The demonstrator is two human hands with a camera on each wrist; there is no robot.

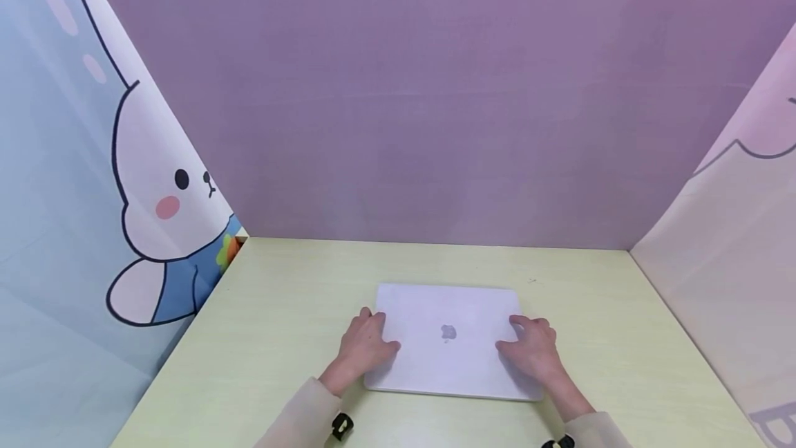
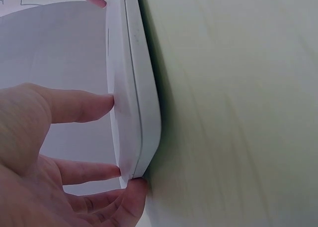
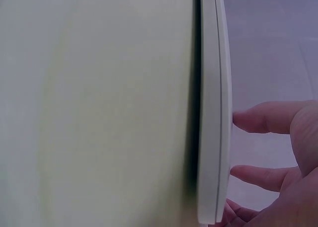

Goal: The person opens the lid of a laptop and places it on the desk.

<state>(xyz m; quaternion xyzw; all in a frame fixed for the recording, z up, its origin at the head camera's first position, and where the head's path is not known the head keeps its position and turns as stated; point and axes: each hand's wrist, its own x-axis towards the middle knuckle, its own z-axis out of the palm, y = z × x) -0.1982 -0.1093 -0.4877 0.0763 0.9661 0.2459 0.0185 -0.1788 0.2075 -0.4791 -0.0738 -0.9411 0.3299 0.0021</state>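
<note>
Laptop (image 1: 448,373) is lying closed (logo up) between the table (image 1: 628,337) side edges; left hand (image 1: 365,343) and right hand (image 1: 533,350) are gripping its sides, thumbs touching lid, fingers half-curled.

Beyond the pale bench (image 1: 267,337), a purple sheet (image 1: 398,102) is hung. Left of the bench, a blue cloth (image 1: 50,240) is printed with a pink-cheeked cartoon animal (image 1: 155,178); right of the bench, a pink-and-cream cloth (image 1: 715,254) is seen.

The laptop (image 2: 144,93) runs off atop both wrist views.
</note>
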